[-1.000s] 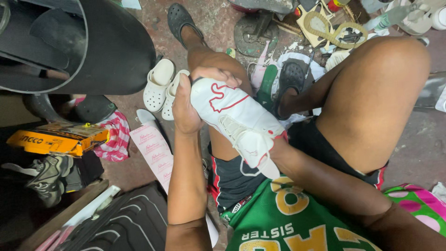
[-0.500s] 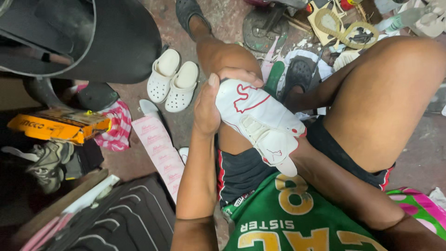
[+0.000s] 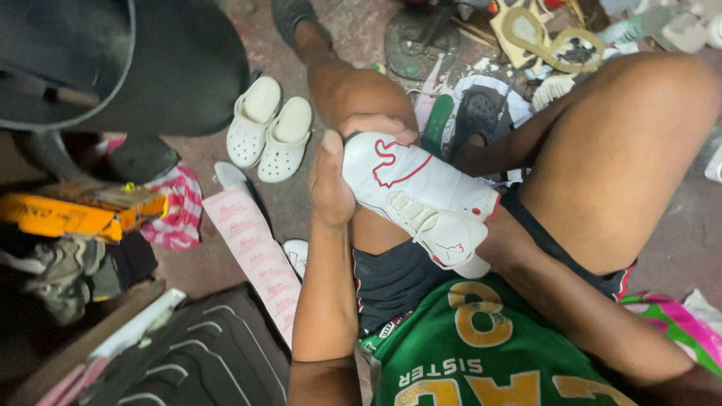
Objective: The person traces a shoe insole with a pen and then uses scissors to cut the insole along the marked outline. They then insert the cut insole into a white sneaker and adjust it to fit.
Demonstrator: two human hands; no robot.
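A white high-top sneaker with red trim (image 3: 421, 195) lies across my lap, above my left thigh. My left hand (image 3: 335, 180) is clamped around its far end, thumb along the side and fingers curled over the top. My right forearm comes in from the lower right. My right hand (image 3: 502, 234) disappears at the wrist under the sneaker's ankle opening, so its fingers are hidden. I sit on the floor in a green jersey (image 3: 481, 361) and dark shorts, with my right knee (image 3: 639, 150) raised.
A pair of white clogs (image 3: 271, 128) sits on the floor to the left, beside a pink printed strip (image 3: 256, 256) and a checked cloth (image 3: 177, 210). A black bin (image 3: 150, 68) fills the upper left. Shoe soles, scraps and tools (image 3: 526, 45) litter the floor ahead.
My view has drifted, so everything sits a little further right in frame. Both hands have kept their places on the sneaker, which now lies slightly flatter over my thigh.
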